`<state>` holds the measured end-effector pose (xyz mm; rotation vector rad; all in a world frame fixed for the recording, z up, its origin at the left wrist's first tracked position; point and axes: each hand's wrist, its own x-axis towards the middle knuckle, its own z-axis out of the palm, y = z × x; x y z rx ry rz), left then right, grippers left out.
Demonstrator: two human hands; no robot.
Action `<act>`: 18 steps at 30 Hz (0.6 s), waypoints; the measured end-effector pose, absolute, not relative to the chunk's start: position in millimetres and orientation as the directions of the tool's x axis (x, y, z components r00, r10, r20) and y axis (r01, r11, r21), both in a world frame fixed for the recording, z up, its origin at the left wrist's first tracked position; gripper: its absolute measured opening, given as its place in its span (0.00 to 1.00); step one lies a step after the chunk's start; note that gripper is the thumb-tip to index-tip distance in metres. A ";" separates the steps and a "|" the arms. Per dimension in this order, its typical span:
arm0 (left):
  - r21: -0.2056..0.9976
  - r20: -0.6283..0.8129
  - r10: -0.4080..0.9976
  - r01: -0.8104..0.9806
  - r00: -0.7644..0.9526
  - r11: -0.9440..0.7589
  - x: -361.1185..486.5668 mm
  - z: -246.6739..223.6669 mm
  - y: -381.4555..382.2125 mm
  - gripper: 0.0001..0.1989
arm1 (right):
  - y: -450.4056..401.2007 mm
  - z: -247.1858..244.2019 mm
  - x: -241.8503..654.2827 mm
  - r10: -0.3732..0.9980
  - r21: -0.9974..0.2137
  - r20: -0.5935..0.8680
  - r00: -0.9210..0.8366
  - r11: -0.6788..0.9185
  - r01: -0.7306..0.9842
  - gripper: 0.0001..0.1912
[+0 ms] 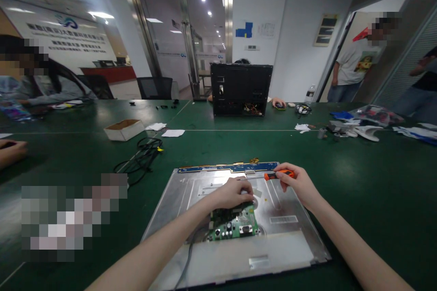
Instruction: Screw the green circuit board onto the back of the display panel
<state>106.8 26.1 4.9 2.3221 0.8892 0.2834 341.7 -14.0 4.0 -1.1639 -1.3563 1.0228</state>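
A flat metal display panel (287, 241) lies back side up on the green table in front of me. On its middle sits a green circuit board (235, 227) with connectors along its near edge. My left hand (235, 193) is over the board's far edge, fingers curled down; what they pinch is hidden. My right hand (296, 181) grips a screwdriver (280, 174) by its orange and black handle, above the panel's far right part. Its thin shaft points left towards my left hand. Along the panel's far edge runs a narrow blue circuit strip (221, 168).
Black cables (141, 157) lie left of the panel, near an open cardboard box (124, 130). A black monitor casing (241, 90) stands across the table, with a person's hand (278, 101) beside it. Loose parts (351, 128) lie at right; another person's hand (12, 152) is at far left.
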 end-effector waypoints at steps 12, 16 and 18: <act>0.752 0.003 0.562 0.369 0.827 -0.547 97.9 -0.3 40.9 0.08 | -18.6 18.2 339.6 0.966 -0.969 0.235 0.105 0.223 0.109 0.18; 0.764 0.034 0.532 0.321 0.846 -0.559 98.1 -1.0 41.8 0.07 | -20.2 27.8 338.2 0.933 -0.938 0.320 0.164 0.287 0.194 0.18; 0.769 0.045 0.515 0.299 0.856 -0.565 98.6 -1.2 41.9 0.06 | -21.7 36.5 335.1 0.898 -0.882 0.410 0.157 0.347 0.318 0.16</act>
